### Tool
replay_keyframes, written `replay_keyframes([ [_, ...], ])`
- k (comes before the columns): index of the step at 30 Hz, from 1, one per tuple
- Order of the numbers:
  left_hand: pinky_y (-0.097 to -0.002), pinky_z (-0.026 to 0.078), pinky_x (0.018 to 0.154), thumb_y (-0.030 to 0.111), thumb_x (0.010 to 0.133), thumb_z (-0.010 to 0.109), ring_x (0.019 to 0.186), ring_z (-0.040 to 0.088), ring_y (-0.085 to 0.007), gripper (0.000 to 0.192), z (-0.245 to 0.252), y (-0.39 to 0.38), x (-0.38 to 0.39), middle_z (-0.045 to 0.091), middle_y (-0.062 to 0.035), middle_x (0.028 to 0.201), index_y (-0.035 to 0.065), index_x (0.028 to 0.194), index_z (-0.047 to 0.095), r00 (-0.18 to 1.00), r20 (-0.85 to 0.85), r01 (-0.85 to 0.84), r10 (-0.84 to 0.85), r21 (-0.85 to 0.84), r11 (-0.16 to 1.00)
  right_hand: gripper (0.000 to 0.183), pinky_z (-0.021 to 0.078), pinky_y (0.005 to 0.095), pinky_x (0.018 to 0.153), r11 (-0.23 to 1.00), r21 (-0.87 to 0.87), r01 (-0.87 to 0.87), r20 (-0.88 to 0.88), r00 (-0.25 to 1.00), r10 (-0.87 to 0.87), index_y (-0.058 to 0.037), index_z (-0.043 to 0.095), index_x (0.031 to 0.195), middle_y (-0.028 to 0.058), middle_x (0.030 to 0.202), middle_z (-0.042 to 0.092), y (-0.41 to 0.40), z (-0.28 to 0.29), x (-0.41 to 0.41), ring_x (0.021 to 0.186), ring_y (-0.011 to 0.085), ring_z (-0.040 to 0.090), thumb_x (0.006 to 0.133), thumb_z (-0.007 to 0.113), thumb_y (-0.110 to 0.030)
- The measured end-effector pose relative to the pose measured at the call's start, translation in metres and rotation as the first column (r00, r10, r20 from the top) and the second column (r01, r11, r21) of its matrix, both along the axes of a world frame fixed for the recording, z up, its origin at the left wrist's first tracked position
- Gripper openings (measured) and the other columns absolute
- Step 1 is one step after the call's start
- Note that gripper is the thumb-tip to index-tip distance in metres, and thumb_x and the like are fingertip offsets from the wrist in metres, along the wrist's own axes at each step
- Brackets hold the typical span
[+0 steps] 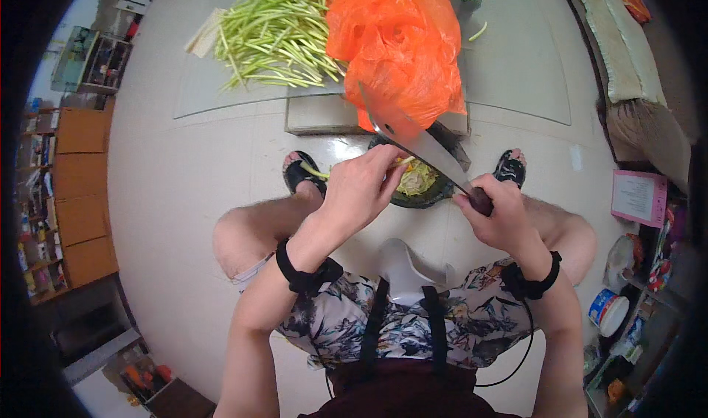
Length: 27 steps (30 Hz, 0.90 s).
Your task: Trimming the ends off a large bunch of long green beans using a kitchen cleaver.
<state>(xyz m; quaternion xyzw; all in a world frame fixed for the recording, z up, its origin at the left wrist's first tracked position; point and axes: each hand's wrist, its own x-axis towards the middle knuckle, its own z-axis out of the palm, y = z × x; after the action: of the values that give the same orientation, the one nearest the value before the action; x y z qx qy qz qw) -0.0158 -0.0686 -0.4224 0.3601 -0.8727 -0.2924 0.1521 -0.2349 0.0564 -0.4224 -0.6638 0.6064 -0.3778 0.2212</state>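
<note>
My right hand (495,210) grips the dark handle of a kitchen cleaver (423,144). Its broad blade, with a hole near the far end, slants up to the left. Between the fingers of my left hand (362,188) is a pale green stalk (315,170), one end sticking out to the left and the other close to the blade's edge. Below both hands stands a bin lined with a dark bag (423,199), holding vegetable scraps (417,180). A heap of long green stalks (276,36) lies on a glass tabletop (514,86) beyond.
An orange plastic bag (404,41) sits beside the heap, partly overhanging the table's near edge. A stray piece of stalk (478,32) lies on the glass. Left is a shelf cabinet (83,196); right are a sofa (636,69), a pink box (639,198) and a bucket (608,312).
</note>
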Motion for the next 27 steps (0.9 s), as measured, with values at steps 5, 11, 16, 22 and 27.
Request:
replay_keyframes([
  [5,-0.0426,0.054,0.067,0.018,0.093,0.060,0.078,0.068,-0.0332,0.018,0.012,-0.005,-0.007,0.068,-0.0120,0.089,0.0061,0.106,0.062,1.000,0.010,0.011,-0.013,0.214,0.977,0.023,0.0400,0.0289,0.046,0.986,0.166,-0.005,0.016,1.000,0.002,-0.0020,0.058,0.090,0.0074,0.058,0.054,-0.007,-0.001,0.002,0.047,0.0144,0.050,0.082,0.078,-0.009],
  [11,-0.0370,0.050,0.062,0.020,0.093,0.062,0.067,0.064,-0.0280,0.022,0.021,-0.013,-0.004,0.065,-0.0133,0.081,0.0037,0.108,0.062,0.998,-0.044,-0.024,0.050,0.477,0.878,0.023,0.0372,0.0283,0.045,0.984,0.175,0.019,0.029,0.999,-0.025,-0.0021,0.058,0.090,0.0065,0.056,0.052,-0.013,-0.006,0.007,0.046,0.0117,0.046,0.083,0.078,-0.010],
  [16,-0.0302,0.046,0.061,0.018,0.093,0.064,0.064,0.055,-0.0135,0.021,0.018,-0.005,-0.006,0.060,-0.0071,0.074,0.0024,0.106,0.062,0.986,-0.131,0.015,0.105,0.692,0.722,0.024,0.0354,0.0280,0.044,0.982,0.166,0.088,0.036,0.995,-0.095,-0.0029,0.056,0.089,0.0052,0.055,0.050,-0.016,0.001,0.013,0.046,0.0102,0.043,0.082,0.078,-0.011],
  [22,-0.0241,0.045,0.067,0.015,0.097,0.061,0.073,0.053,-0.0055,0.020,0.008,0.003,-0.007,0.061,0.0010,0.081,-0.0004,0.109,0.062,0.938,-0.279,0.130,0.204,0.832,0.540,0.026,0.0353,0.0285,0.044,0.994,0.101,0.052,0.103,0.993,-0.062,-0.0049,0.054,0.086,0.0038,0.054,0.049,-0.016,0.009,0.018,0.044,0.0122,0.044,0.082,0.079,-0.013],
  [27,-0.0193,0.038,0.059,0.018,0.100,0.057,0.068,0.048,-0.0035,0.029,0.004,0.006,-0.005,0.060,0.0015,0.082,0.0014,0.124,0.061,0.925,-0.215,0.075,0.314,0.912,0.403,0.030,0.0400,0.0326,0.045,0.994,0.021,0.109,0.072,0.991,-0.110,-0.0044,0.053,0.085,0.0065,0.056,0.053,-0.018,0.010,0.021,0.045,0.0207,0.052,0.080,0.080,-0.016],
])
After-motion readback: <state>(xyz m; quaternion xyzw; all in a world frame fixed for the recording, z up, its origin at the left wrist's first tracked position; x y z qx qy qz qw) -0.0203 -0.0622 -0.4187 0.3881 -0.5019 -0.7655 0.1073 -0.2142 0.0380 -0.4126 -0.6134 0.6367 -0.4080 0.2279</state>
